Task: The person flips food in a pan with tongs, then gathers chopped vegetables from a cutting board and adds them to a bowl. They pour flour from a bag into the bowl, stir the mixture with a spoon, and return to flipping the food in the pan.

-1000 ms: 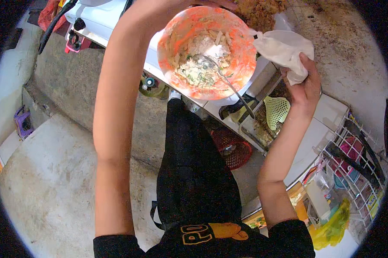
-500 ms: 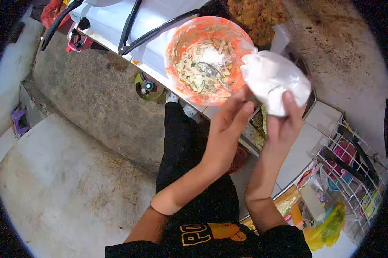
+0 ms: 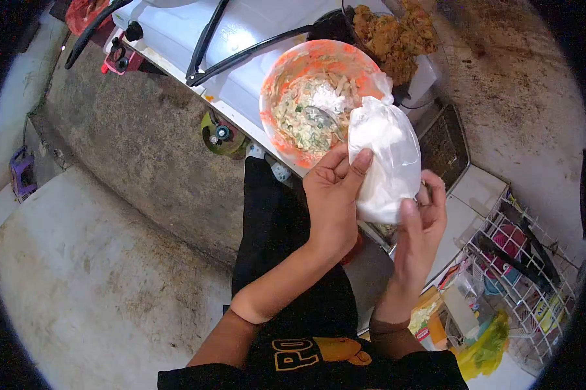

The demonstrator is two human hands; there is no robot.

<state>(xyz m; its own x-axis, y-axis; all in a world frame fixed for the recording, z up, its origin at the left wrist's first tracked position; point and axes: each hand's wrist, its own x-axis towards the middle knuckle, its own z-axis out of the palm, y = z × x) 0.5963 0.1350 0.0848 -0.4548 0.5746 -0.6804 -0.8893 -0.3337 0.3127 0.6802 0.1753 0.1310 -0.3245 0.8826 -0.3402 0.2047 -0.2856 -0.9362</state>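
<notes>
A clear plastic bag of white powder (image 3: 385, 153) stands upright in front of me, its gathered top at the rim of an orange bowl (image 3: 271, 127). My left hand (image 3: 332, 198) pinches the bag's left side, thumb across the front. At the lower right corner, my right hand (image 3: 423, 224) has its thumb on the bag and its fingers curled at the edge. Inside the bowl is a pale, chunky mixture with green bits (image 3: 297, 123), a heap of white powder (image 3: 325, 96) on it. A metal spoon (image 3: 320, 117) rests in the mixture.
Behind the bowl, browned fried food (image 3: 394, 42) fills a container. A white stove-like surface (image 3: 169, 29) with black bars lies left of it. To the right are a dark tray (image 3: 445, 146) and a wire rack (image 3: 523, 260). A green gas cylinder (image 3: 223, 133) stands below the counter.
The bag has swung from tilted to upright and come lower and nearer to me. My left hand has taken hold of its side. My right hand has moved down to its lower corner.
</notes>
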